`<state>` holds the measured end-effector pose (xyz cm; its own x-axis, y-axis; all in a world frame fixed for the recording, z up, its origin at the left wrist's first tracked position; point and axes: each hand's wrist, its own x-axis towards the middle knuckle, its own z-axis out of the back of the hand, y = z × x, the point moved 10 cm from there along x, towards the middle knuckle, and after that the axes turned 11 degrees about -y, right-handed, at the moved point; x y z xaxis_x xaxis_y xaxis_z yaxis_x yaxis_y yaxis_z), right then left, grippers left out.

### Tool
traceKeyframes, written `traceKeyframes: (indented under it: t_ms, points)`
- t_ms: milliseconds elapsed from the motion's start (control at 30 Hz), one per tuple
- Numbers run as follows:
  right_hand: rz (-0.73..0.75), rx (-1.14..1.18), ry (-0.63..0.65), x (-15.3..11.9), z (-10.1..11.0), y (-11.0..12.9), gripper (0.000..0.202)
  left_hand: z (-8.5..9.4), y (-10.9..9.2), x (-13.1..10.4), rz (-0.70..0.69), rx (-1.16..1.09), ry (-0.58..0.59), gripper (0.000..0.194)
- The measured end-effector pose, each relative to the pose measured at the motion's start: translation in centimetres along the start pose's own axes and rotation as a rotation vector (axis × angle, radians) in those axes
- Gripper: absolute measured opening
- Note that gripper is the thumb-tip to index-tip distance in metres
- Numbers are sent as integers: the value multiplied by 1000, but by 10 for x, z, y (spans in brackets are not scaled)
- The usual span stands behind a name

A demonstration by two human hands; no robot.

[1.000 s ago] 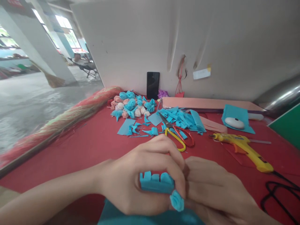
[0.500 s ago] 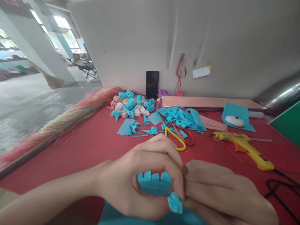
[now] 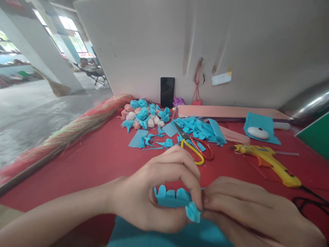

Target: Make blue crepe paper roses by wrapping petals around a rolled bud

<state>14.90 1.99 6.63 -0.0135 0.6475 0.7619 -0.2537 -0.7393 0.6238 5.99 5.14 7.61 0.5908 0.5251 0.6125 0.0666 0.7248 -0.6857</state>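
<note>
My left hand (image 3: pixel 156 192) pinches a small rolled blue paper flower (image 3: pixel 192 212) between thumb and index finger. Behind those fingers runs a blue paper strip (image 3: pixel 171 198) with a scalloped upper edge, seen through the loop they form. My right hand (image 3: pixel 252 206) is closed beside the flower, its fingertips meeting the left ones; what it grips there is mostly hidden. Below both hands lies a larger blue sheet (image 3: pixel 164 236). Scissors (image 3: pixel 191 145) with one yellow and one red handle rest just beyond my left hand.
Finished paper flowers (image 3: pixel 144 115) are heaped at the back, beside blue paper scraps (image 3: pixel 197 128). A phone (image 3: pixel 167 92) leans on the wall. At the right lie a yellow glue gun (image 3: pixel 269 161) with a black cable and a white oval object (image 3: pixel 258 132). A person (image 3: pixel 86 64) sits far left.
The flower in my left fingers has risen slightly. My right hand has shifted a little to the right and down. The strip shows a little less height inside the finger loop.
</note>
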Motion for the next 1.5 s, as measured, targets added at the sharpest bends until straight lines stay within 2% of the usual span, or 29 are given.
traceKeyframes:
  t_ms: [67, 133, 167, 233, 267, 433, 533, 600, 733, 833, 1000, 1200, 1300, 1433, 1500]
  points:
    - [10, 41, -40, 0, 2, -2, 18, 0, 2, 0, 4, 8, 1, 20]
    - [25, 74, -28, 1, 1, -3, 14, 1, 3, 0, 10, -7, -2, 20]
    - [16, 46, 19, 2, -2, -5, 16, 2, 4, 0, 18, -20, -6, 20]
    - [-54, -7, 62, 6, -5, -12, 17, 5, 10, 1, 49, -33, -4, 23]
    - [-75, -22, 18, 9, -1, -14, 18, 6, 16, 1, 75, -14, 15, 23]
    - [-305, -16, -83, 11, 8, -37, 12, -10, 71, -12, 259, 200, 250, 9]
    - [-440, 21, -99, 7, 7, -56, 12, -21, 100, -24, 301, 293, 281, 6]
    - [-491, 26, -96, 7, 6, -65, 13, -32, 109, -31, 307, 310, 302, 6]
    - [-571, 45, -88, 7, 5, -78, 12, -50, 114, -38, 319, 304, 326, 15]
    - [-572, 49, -78, 8, 4, -77, 11, -54, 118, -38, 343, 313, 310, 19]
    - [-524, 34, -54, 11, 2, -70, 13, -51, 124, -38, 363, 322, 275, 9]
    - [-532, 36, -54, 11, 2, -73, 12, -46, 122, -37, 365, 337, 226, 14]
    - [-529, 59, -50, 10, 1, -73, 12, -40, 122, -36, 367, 368, 190, 10]
    - [-518, 59, -64, 9, 2, -73, 12, -36, 129, -39, 377, 402, 163, 15]
    - [-516, 52, -66, 9, 3, -73, 12, -36, 132, -41, 380, 390, 158, 11]
